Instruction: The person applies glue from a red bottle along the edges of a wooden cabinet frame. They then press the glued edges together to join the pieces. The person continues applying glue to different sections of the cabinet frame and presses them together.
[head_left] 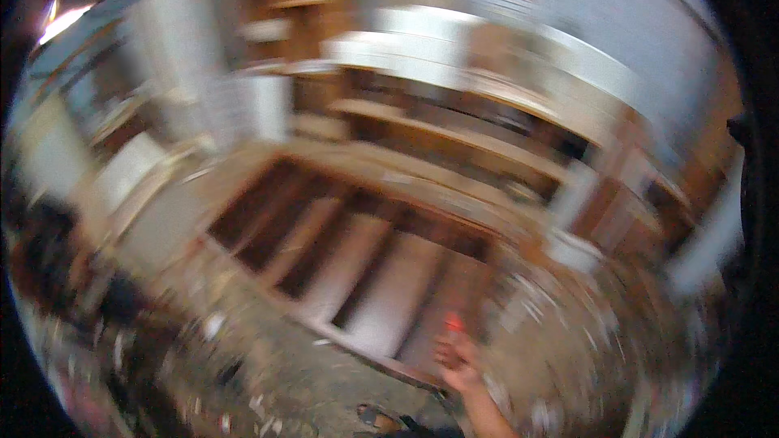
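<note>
My right hand (459, 362) comes in from the lower edge, its fingers closed round a small red object (454, 323) whose kind is lost in the motion blur. Below and beyond it, a dark brown wooden shelf unit (388, 276) lies on its back on the floor, its compartments facing up and split by several parallel boards. The hand hovers over the unit's near right end; whether it touches the wood I cannot tell. My left hand is out of the picture.
Scraps and offcuts litter the dusty floor (284, 365) around the unit. Behind it stands a long low wooden shelf (454, 134) with white boxes or panels (430, 36) on top. A whitish bucket-like container (574, 250) is at the right, pale boards (134, 166) at the left.
</note>
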A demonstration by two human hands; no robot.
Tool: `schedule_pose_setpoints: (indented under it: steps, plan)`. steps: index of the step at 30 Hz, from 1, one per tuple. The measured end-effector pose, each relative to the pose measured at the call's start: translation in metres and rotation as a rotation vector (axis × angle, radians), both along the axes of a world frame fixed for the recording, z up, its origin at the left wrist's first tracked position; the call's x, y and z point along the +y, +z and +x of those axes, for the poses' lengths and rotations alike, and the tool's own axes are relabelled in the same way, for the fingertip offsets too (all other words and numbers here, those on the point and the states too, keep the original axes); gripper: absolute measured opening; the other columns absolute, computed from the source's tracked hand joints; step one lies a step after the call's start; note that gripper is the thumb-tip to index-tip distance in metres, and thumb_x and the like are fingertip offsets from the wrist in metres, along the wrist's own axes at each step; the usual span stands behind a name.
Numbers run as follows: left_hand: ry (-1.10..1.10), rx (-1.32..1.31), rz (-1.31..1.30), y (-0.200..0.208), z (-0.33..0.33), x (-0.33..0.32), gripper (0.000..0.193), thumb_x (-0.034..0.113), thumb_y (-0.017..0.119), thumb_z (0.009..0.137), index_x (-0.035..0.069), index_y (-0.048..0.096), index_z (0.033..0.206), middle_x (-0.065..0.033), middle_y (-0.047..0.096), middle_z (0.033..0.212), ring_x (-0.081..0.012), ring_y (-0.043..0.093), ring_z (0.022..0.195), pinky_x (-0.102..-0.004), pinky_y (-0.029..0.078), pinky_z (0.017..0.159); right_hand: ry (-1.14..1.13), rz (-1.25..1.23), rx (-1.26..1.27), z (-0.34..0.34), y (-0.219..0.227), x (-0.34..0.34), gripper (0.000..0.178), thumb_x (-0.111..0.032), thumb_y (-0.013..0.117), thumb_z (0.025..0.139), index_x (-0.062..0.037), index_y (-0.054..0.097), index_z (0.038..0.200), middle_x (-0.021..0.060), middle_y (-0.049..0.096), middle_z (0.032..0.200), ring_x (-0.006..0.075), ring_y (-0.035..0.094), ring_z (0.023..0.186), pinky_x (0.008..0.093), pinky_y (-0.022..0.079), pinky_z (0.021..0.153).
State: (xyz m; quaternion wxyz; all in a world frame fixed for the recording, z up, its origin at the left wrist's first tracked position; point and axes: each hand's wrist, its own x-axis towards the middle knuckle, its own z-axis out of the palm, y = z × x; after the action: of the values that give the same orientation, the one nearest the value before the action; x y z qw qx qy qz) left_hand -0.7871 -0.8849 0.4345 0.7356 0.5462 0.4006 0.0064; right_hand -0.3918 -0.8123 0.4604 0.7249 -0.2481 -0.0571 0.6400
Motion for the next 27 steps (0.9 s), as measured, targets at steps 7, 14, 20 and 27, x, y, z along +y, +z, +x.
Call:
schedule_pose_setpoints:
  steps: [7,14,20,27]
  plan:
    - [-0.329,0.135,0.112,0.018,0.125,0.020,0.032,0.023,0.061,0.097,0.009,0.067,0.124,-0.0100,0.068,0.115,-0.0228,0.064,0.099,-0.0406,0.051,0.087,-0.355,-0.021,-0.609,0.122,0.056,-0.200,0.054,-0.013,0.066,0.094,-0.0086,0.045,0.143,0.0089,0.061,0.124,0.0150,0.062,0.102,0.0289,0.050,0.086]
    - [-0.599,0.134,0.101,-0.003,0.224,-0.085,0.034,0.015,0.064,0.093,0.008,0.066,0.127,-0.0109,0.067,0.116,-0.0216,0.063,0.098,-0.0394,0.050,0.088,-1.113,-0.617,-1.221,0.265,0.047,-0.504,0.016,-0.001,0.068,0.088,-0.0028,0.058,0.100,0.0038,0.063,0.080,0.0129,0.061,0.073,0.0297,0.052,0.064]
    - [-0.696,0.047,0.175,-0.001,0.270,-0.176,0.038,0.009,0.066,0.091,0.008,0.065,0.129,-0.0116,0.067,0.117,-0.0206,0.063,0.098,-0.0383,0.049,0.088,-1.300,-1.705,-1.635,0.391,-0.054,-0.764,0.023,-0.014,0.076,0.084,-0.0025,0.064,0.101,0.0078,0.067,0.094,0.0209,0.062,0.084,0.0371,0.050,0.079]
    - [-0.382,0.518,0.133,0.073,0.316,-0.279,0.025,0.014,0.071,0.092,0.008,0.072,0.116,-0.0080,0.071,0.101,-0.0120,0.064,0.084,-0.0301,0.052,0.070,-1.407,-1.904,-1.386,0.456,-0.145,-0.894,0.037,-0.025,0.078,0.085,0.0000,0.065,0.109,0.0139,0.071,0.103,0.0277,0.068,0.091,0.0394,0.053,0.084]
